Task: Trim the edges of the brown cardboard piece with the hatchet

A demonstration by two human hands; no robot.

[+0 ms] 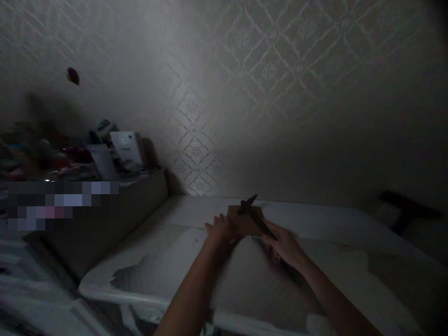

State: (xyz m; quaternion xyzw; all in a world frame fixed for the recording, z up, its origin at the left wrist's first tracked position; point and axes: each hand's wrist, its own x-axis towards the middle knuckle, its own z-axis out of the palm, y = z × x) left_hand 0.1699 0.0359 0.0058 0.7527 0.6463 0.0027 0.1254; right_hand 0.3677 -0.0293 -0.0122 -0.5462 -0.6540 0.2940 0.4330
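Note:
A hammer [258, 220] with a dark head is in my right hand [287, 248], whose fingers are wrapped round its handle. The hammer's head lies over the far part of a flat brown board [241, 227]; whether they touch I cannot tell. My left hand [220, 229] is at the board's left edge and appears to grip it, with fingertips pointing away from me. Dim light hides the thumb and anything small between the fingers. Both hands are over a white table [182, 247] with worn, greyish patches.
A dark T-shaped object [408, 212] stands at the right. To the left, a cabinet [115, 233] rises above the table and carries a white box [126, 148] and blurred clutter. A patterned wall [273, 93] closes off the back.

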